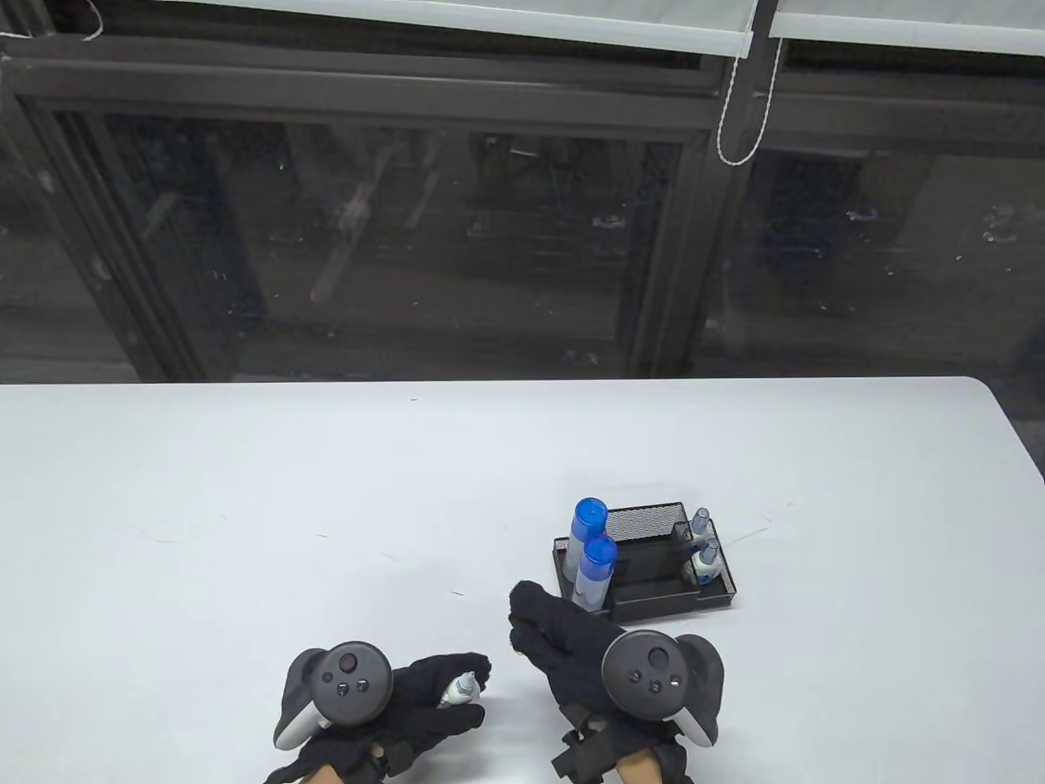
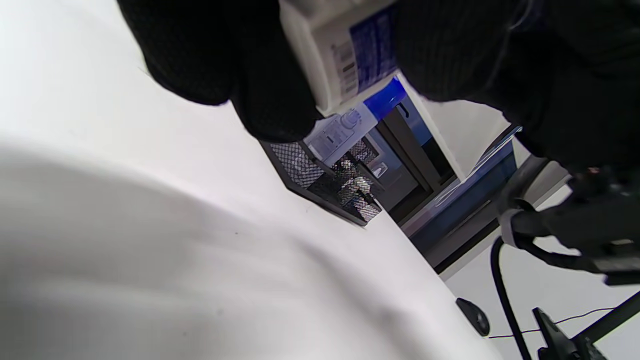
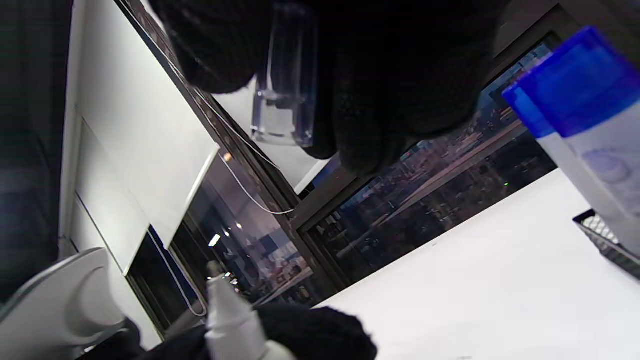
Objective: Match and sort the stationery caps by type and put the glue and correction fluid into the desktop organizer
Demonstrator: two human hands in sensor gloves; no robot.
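Note:
My left hand (image 1: 441,694) grips an uncapped white correction fluid bottle (image 1: 459,692), tip pointing right; its printed label (image 2: 350,60) fills the top of the left wrist view. My right hand (image 1: 543,633) pinches a clear cap (image 3: 286,80) between its fingertips (image 3: 370,140), a short way right of the bottle's tip (image 3: 220,290). The black mesh organizer (image 1: 653,606) stands just beyond the right hand. It holds two blue-capped glue sticks (image 1: 594,565) on its left and two small capped bottles (image 1: 704,547) on its right.
The white table (image 1: 245,506) stretches far to the left and back. Its right edge curves away near the organizer. Dark windows and a blind cord (image 1: 739,106) stand behind the table.

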